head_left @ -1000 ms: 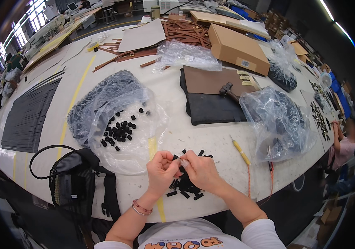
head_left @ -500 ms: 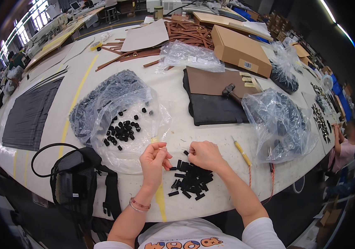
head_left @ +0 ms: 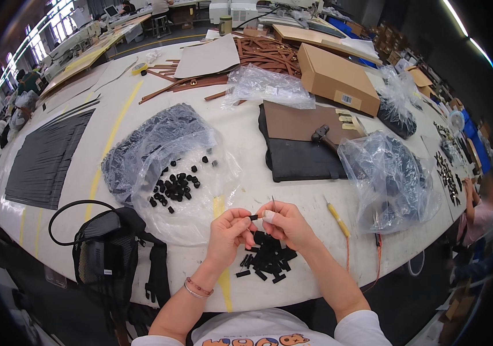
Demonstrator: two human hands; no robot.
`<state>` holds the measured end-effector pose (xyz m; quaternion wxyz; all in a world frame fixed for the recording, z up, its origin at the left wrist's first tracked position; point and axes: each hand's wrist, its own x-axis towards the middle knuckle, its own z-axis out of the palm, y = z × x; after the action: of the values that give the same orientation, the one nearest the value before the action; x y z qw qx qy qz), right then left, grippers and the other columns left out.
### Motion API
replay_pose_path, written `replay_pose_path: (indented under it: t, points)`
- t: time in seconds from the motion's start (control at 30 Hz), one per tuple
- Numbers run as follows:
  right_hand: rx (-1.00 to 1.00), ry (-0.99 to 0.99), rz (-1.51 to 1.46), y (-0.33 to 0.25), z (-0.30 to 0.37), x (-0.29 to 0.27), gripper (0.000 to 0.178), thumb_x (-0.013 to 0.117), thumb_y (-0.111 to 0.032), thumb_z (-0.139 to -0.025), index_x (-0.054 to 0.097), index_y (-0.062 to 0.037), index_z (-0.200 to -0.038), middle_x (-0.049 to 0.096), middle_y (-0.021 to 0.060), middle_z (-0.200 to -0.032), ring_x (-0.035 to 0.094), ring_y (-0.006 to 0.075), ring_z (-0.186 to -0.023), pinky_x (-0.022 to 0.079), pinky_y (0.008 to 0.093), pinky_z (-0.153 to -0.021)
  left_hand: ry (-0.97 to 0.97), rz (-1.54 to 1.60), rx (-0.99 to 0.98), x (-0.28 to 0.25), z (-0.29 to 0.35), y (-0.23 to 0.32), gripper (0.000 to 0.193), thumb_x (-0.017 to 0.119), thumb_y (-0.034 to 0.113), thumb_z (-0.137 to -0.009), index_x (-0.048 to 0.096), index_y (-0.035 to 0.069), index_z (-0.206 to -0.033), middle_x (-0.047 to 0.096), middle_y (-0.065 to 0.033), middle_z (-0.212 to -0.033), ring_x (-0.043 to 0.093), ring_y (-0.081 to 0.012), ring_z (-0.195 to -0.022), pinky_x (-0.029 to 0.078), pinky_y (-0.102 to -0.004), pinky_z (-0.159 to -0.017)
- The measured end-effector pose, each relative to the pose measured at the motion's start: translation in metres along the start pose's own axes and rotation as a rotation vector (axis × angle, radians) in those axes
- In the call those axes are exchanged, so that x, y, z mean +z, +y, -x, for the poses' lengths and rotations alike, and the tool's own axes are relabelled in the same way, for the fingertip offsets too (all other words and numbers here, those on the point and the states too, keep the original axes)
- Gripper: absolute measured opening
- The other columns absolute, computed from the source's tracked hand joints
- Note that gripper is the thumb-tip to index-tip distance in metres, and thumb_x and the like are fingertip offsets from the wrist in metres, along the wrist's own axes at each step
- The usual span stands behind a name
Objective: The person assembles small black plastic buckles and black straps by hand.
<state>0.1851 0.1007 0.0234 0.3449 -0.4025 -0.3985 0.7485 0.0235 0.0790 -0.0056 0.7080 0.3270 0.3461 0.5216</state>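
Observation:
My left hand (head_left: pixel 229 233) pinches a small black strip (head_left: pixel 253 218) between thumb and fingertips. My right hand (head_left: pixel 287 225) meets its other end, with a pale wrap on the thumb. A thin pointed metal tool (head_left: pixel 273 199) sticks up from the right hand's fingers; its exact kind cannot be made out. Just below both hands lies a pile of short black strips (head_left: pixel 268 256) on the white table (head_left: pixel 200 282). To the left, small black knobby pieces (head_left: pixel 174 187) are scattered on a clear plastic bag (head_left: pixel 142 216), which holds more dark pieces.
At right lie a yellow-handled tool (head_left: pixel 337 219) and a filled plastic bag (head_left: pixel 388 184). Beyond are a hammer (head_left: pixel 322 135) on dark sheets, a cardboard box (head_left: pixel 339 78) and brown straps (head_left: pixel 266 55). A black mesh bag (head_left: pixel 105 248) sits at left. Another person (head_left: pixel 472 213) works at far right.
My hands have come together above the pile. The right hand has risen off the strips and turned, and a black strip now spans between the fingertips. The view has shifted slightly.

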Motion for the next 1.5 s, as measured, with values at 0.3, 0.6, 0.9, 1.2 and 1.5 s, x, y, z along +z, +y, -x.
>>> replay_pose_path:
  t: [0.3,0.6,0.9,1.2,1.5]
  points:
    - [-0.338,0.208,0.352,0.017,-0.004,0.01,0.014,0.054,-0.005,-0.075,0.055,0.0043,-0.085,0.048,-0.0027,-0.062,0.042,0.0017,-0.056,0.037,0.0159,-0.052,-0.001,0.159,-0.103,0.001,0.001,-0.003,0.012,0.051,0.009,-0.083,0.046,0.002,-0.092,0.06,-0.0124,-0.074,0.058,-0.0165,-0.05,0.047,-0.0235,-0.042]
    - [-0.294,0.236,0.282,0.018,0.0,0.01,0.01,0.055,-0.004,-0.075,0.057,0.0046,-0.08,0.057,0.0022,-0.069,0.052,0.0041,-0.061,0.04,0.0172,-0.054,0.033,0.054,-0.025,0.005,0.003,-0.009,0.016,0.052,0.008,-0.082,0.041,0.003,-0.094,0.059,-0.0115,-0.074,0.058,-0.0157,-0.052,0.046,-0.0224,-0.042]
    - [-0.313,0.199,0.305,0.016,0.004,0.012,0.006,0.055,-0.001,-0.074,0.056,0.0045,-0.077,0.057,0.0024,-0.067,0.052,0.0049,-0.061,0.041,0.018,-0.054,-0.037,0.01,-0.02,0.006,0.007,-0.007,0.016,0.054,0.011,-0.083,0.042,0.002,-0.09,0.058,-0.0088,-0.071,0.056,-0.011,-0.052,0.044,-0.019,-0.044]
    - [-0.54,0.342,0.735,0.021,0.007,0.02,0.005,0.052,0.001,-0.071,0.053,0.004,-0.075,0.051,0.0018,-0.057,0.042,0.0055,-0.05,0.036,0.0202,-0.046,0.137,-0.501,0.368,0.016,0.014,-0.011,0.009,0.054,0.004,-0.081,0.048,-0.002,-0.079,0.059,-0.0071,-0.065,0.056,-0.0075,-0.053,0.045,-0.0182,-0.046]
    - [-0.79,0.383,0.999,0.03,0.012,0.024,0.008,0.058,-0.002,-0.066,0.055,-0.0004,-0.073,0.054,0.0106,-0.057,0.052,0.0178,-0.042,0.041,0.0267,-0.04,-0.038,-0.102,-0.02,0.005,0.011,-0.009,0.014,0.055,0.015,-0.083,0.053,0.003,-0.077,0.051,-0.0003,-0.06,0.044,-0.004,-0.044,0.034,-0.0152,-0.039]
